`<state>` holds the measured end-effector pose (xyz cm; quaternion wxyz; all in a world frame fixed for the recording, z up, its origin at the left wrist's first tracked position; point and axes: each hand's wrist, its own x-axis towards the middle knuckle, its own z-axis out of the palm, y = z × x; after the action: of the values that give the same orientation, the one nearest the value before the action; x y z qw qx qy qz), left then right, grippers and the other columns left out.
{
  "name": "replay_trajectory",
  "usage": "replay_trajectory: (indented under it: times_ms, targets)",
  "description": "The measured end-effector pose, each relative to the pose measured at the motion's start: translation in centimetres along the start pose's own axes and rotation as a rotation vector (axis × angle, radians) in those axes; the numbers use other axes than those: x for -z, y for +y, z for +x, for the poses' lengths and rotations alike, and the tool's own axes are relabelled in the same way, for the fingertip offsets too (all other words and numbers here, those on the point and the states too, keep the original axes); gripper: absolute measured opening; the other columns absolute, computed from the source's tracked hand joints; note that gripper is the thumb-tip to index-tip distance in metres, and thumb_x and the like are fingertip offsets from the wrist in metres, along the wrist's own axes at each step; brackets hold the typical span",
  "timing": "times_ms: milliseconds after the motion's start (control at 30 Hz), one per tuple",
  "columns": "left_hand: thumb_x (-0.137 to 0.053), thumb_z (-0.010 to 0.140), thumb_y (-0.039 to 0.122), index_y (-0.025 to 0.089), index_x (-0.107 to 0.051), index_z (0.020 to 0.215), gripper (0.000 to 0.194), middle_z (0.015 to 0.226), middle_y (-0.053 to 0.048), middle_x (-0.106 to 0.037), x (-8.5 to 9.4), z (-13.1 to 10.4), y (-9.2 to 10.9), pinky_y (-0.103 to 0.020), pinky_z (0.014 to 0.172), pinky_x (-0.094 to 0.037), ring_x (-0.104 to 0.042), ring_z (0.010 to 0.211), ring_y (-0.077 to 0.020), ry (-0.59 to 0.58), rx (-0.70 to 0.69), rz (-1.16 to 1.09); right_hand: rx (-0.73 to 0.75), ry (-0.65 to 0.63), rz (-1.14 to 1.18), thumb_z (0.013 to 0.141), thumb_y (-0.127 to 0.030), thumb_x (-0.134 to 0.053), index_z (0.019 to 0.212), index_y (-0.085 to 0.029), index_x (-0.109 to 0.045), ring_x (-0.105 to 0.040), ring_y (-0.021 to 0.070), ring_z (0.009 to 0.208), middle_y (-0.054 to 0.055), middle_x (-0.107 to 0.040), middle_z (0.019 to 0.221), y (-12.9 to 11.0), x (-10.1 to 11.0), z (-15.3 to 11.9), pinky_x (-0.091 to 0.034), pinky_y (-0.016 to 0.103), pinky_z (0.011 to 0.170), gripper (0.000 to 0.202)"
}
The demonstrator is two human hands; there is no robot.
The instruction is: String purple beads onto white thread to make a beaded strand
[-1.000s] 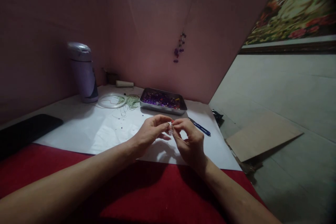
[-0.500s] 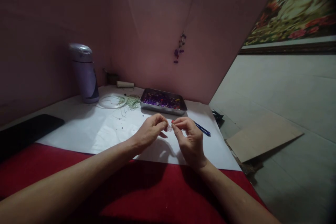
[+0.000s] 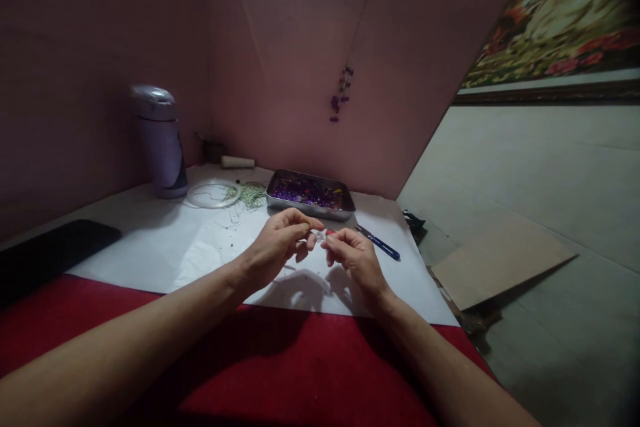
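My left hand (image 3: 275, 245) is raised over the white sheet, its thumb and index finger pinched together. Facing it, my right hand (image 3: 357, 260) pinches too, thumb against index finger. Between the two sets of fingertips is a small pale, bead-like piece (image 3: 319, 236), too small to make out clearly. A tiny red spot (image 3: 329, 232) shows at my right fingertips. Just behind the hands stands a metal tray (image 3: 310, 211) filled with purple beads and some of other colours. Blue-handled thread snips (image 3: 381, 243) lie to the right of my right hand.
A purple bottle (image 3: 163, 147) stands at the left, beside a clear ring-shaped coil (image 3: 193, 203) and tangled green thread (image 3: 253, 195). A dark phone-like slab (image 3: 60, 250) lies at the left edge. Beaded strands (image 3: 343, 97) hang before the pink panel (image 3: 290, 80); cardboard (image 3: 505, 260) is at right.
Both hands have shifted slightly; my left fingers have spread more beneath the pinch. My right hand has drawn left, uncovering more of the snips.
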<state>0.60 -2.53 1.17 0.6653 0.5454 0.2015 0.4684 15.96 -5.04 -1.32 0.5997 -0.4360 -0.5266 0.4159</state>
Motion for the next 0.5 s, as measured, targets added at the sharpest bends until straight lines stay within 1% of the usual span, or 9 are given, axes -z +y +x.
replay_trajectory:
  times_ms: [67,167,233,300,400,500]
  targets:
    - [-0.052,0.078,0.014,0.013,-0.055,0.077,0.003,0.064,-0.001,-0.056,0.0,0.0,0.0,-0.02,0.045,-0.032,-0.047,0.051,-0.0075,-0.019,0.015,-0.055,-0.029,-0.027,0.118,0.07,-0.022,-0.064,0.06,-0.016,-0.059,-0.043,0.0097,0.052,-0.002,-0.054,0.058,-0.3,-0.1,-0.1,-0.034,0.025,0.053,0.012]
    - [-0.054,0.075,0.012,0.013,-0.052,0.071,0.005,0.073,-0.003,-0.058,-0.1,0.0,-0.1,-0.02,0.044,-0.032,-0.048,0.051,-0.0067,0.005,0.032,-0.103,-0.015,-0.035,0.254,0.067,-0.018,-0.064,0.061,-0.016,-0.062,-0.043,0.0087,0.056,0.0,-0.057,0.072,-0.9,-0.2,-0.3,-0.034,0.024,0.056,0.007]
    - [-0.056,0.074,0.012,0.013,-0.05,0.07,0.007,0.073,-0.003,-0.058,-0.2,0.0,-0.1,-0.02,0.043,-0.032,-0.047,0.05,-0.0064,0.003,0.05,-0.107,-0.008,-0.057,0.283,0.067,-0.016,-0.064,0.059,-0.016,-0.062,-0.041,0.0082,0.056,0.0,-0.059,0.081,-1.3,-0.1,-0.5,-0.034,0.024,0.056,0.008]
    - [-0.057,0.074,0.013,0.014,-0.049,0.069,0.009,0.068,-0.002,-0.057,-0.3,-0.1,-0.1,-0.021,0.044,-0.032,-0.047,0.049,-0.0068,-0.005,0.065,-0.093,-0.006,-0.088,0.276,0.069,-0.017,-0.063,0.058,-0.017,-0.06,-0.039,0.0081,0.056,0.001,-0.061,0.085,-1.5,-0.1,-0.7,-0.033,0.024,0.055,0.012]
    - [-0.057,0.075,0.014,0.015,-0.048,0.068,0.01,0.061,0.0,-0.054,-0.2,-0.2,0.0,-0.02,0.043,-0.031,-0.046,0.048,-0.0068,-0.007,0.098,-0.06,0.006,-0.133,0.236,0.074,-0.023,-0.062,0.065,-0.018,-0.062,-0.038,0.0087,0.055,0.002,-0.063,0.083,-1.5,-0.1,-0.7,-0.032,0.023,0.054,0.011]
    - [-0.057,0.074,0.014,0.015,-0.047,0.069,0.011,0.064,0.001,-0.054,-0.1,-0.2,-0.1,-0.02,0.043,-0.029,-0.044,0.047,-0.0055,-0.023,0.109,-0.048,0.018,-0.17,0.17,0.076,-0.03,-0.062,0.069,-0.019,-0.061,-0.039,0.0099,0.055,0.001,-0.06,0.075,-1.2,-0.1,-0.6,-0.033,0.024,0.053,0.014]
